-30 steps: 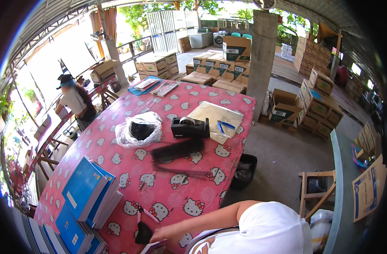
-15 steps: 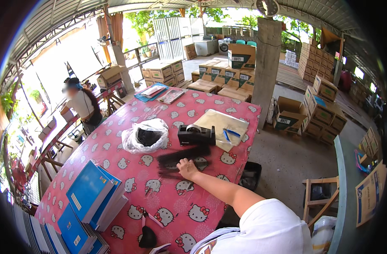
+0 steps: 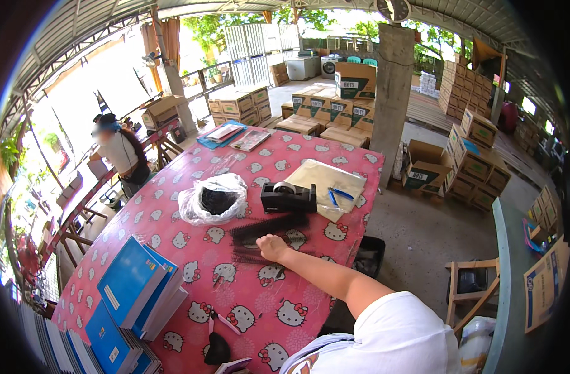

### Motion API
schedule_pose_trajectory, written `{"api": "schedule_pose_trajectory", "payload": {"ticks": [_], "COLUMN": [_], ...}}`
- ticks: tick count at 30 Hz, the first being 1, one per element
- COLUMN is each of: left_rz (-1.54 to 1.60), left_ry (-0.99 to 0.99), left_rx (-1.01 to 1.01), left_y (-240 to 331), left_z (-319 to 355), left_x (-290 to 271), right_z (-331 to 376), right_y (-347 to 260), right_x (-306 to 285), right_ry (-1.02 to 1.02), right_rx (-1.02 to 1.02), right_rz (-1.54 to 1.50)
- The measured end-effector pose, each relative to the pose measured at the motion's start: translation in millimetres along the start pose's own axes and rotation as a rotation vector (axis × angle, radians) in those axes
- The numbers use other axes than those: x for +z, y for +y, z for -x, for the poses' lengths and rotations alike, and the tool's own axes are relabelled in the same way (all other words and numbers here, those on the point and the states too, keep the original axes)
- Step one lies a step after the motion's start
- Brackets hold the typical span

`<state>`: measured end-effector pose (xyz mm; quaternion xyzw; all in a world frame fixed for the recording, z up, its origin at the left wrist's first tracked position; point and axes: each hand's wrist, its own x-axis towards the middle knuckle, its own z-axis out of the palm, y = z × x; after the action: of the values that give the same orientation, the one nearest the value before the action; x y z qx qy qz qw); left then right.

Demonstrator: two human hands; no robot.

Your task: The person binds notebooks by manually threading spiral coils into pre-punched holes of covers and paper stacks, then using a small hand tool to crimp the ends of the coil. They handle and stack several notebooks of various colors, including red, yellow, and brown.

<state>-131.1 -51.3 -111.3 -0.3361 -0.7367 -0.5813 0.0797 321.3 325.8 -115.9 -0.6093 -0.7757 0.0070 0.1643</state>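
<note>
1. Just now, resting near the table's (image 3: 173, 215) right edge: black comb bindings (image 3: 267, 227), laid flat, within easy reach.
2. Reaching across, right hand (image 3: 272, 247) down on the nearer combs; grip hidden, cannot tell.
3. Left hand out of view.
4. Beyond, tape dispenser (image 3: 289, 197); toward the middle, plastic bag (image 3: 212, 199).

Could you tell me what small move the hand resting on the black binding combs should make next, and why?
Probably close the fingers around one comb. The right hand lies flat on the black binding combs on the pink table, touching but not yet gripping, so a pinch seems needed before any lift.
</note>
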Motion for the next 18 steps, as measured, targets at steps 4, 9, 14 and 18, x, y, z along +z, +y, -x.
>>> {"api": "schedule_pose_trajectory", "payload": {"ticks": [4, 9, 14, 18], "left_rz": [0.199, 0.561, 0.311, -0.073], "left_ry": [0.025, 0.03, -0.115, -0.181], "left_rx": [-0.179, -0.468, -0.133, 0.219], "left_y": [5.4, 105.0, 175.6, 191.6], "left_z": [0.8, -10.4, -3.4, 23.2], "left_x": [-10.8, -2.9, 15.0, 13.3], "right_z": [7.7, 25.8, 70.7, 98.5], "right_y": [-19.3, -95.1, -151.4, -184.4], "right_x": [-31.2, -106.1, -120.5, -126.1], "right_ry": [0.278, -0.054, -0.565, -0.65], "right_rx": [-0.071, -0.187, -0.439, -0.369], "right_rz": [-0.286, -0.6, -1.293, -1.239]}}
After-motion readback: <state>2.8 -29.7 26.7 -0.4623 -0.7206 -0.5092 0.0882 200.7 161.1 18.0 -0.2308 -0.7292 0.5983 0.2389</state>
